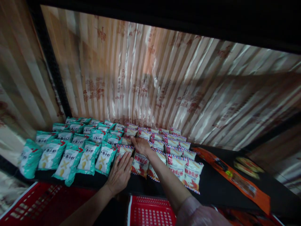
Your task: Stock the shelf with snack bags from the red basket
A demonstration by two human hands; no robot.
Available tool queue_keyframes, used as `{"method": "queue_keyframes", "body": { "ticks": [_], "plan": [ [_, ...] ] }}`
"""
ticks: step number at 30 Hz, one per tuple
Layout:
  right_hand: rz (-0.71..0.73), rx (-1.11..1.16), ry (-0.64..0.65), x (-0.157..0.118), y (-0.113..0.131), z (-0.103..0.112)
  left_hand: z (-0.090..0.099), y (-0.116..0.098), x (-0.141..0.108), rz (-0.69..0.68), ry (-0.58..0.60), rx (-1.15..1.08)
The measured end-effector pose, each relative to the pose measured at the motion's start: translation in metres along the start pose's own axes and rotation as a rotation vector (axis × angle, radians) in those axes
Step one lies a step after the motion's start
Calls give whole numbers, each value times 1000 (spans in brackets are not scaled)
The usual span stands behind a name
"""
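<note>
My left hand (121, 172) lies with its fingers stretched out against the front of a red and white snack bag (124, 149) at the left end of the front row. My right hand (140, 146) reaches farther back among the red and white bags (174, 168); its thumb and fingers point left over a bag, and what its fingertips touch is partly hidden. Left of my hands, teal and white bags (68, 161) stand in several rows on the black shelf (213, 185).
A long orange packet (235, 179) and some yellowish packets (249, 166) lie on the shelf's right part. Red baskets (150, 212) sit below the front edge. Black posts (50, 62) and striped sheeting (141, 72) stand behind.
</note>
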State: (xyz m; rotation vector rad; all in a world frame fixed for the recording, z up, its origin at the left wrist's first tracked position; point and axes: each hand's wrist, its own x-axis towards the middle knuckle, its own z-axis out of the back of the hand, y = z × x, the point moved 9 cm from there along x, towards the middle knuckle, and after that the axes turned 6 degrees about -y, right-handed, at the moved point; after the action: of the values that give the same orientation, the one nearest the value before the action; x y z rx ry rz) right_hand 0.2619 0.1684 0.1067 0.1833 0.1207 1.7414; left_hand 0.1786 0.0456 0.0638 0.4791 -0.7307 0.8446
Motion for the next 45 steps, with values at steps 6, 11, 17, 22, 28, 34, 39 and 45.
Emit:
{"method": "queue_keyframes", "body": {
  "ticks": [6, 11, 17, 22, 28, 34, 39, 45],
  "plan": [
    [-83, -31, -179, 12, -11, 27, -5, -1, 0, -1, -16, 18],
    [-29, -59, -138, 31, -12, 20, 2, -2, 0, -21, -54, 36],
    [-77, -139, -43, 42, -10, 9, 3, -1, 2, -21, -43, 49],
    [-116, -96, 2, 47, -9, 5, 6, 0, 2, -20, -61, 44],
    [-52, -95, 11, 51, -4, 0, 5, 2, 1, -7, -67, 21],
    [1, -89, 34, 52, 1, -6, 4, 2, 0, -2, -68, 4],
    [-100, -182, -111, 57, -8, 9, 2, 2, 0, -2, -65, 6],
    [-111, -223, -236, 78, -23, 23, 4, 3, 0, -8, -72, 27]
  ]
}}
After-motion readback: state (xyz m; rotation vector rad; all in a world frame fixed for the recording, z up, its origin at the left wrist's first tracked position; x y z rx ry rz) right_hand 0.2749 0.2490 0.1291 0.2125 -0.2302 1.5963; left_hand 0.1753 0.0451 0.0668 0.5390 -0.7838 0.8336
